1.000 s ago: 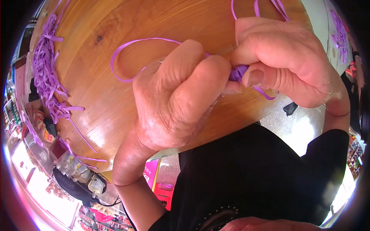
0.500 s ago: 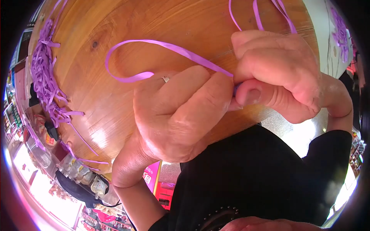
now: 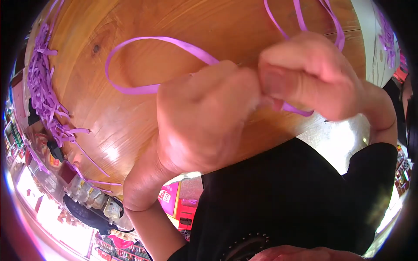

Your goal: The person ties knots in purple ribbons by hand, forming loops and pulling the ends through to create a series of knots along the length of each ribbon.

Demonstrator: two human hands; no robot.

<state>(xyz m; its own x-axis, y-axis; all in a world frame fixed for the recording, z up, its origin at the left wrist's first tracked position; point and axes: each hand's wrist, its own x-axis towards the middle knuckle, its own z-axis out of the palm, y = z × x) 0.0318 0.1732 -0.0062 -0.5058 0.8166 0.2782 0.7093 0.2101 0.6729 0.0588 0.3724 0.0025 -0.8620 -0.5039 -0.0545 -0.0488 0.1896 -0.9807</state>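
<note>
Both hands meet over the near part of the round wooden table. My left hand [image 3: 202, 115] is closed with its knuckles up, pinching a narrow purple ribbon [image 3: 163, 39] that loops out over the wood to its left. Fingers curled and thumb pressed in, my right hand [image 3: 309, 78] touches or nearly touches the left fingertips and grips the ribbon too. A short bend of ribbon hangs beneath the right thumb, while more strands run from behind that hand to the table's far side. The exact spot between the fingertips is blurred and partly hidden.
A thick bundle of purple ribbons [image 3: 41, 82] lies along the table's left edge, its loose ends trailing toward me. More purple ribbon [image 3: 386, 39] hangs past the table's right side. Below the left edge are a dark bag [image 3: 82, 213] and clear packets [image 3: 98, 198].
My right hand has turned, and a bend of ribbon now shows under its thumb. The loop left of my left hand has shifted slightly left and widened.
</note>
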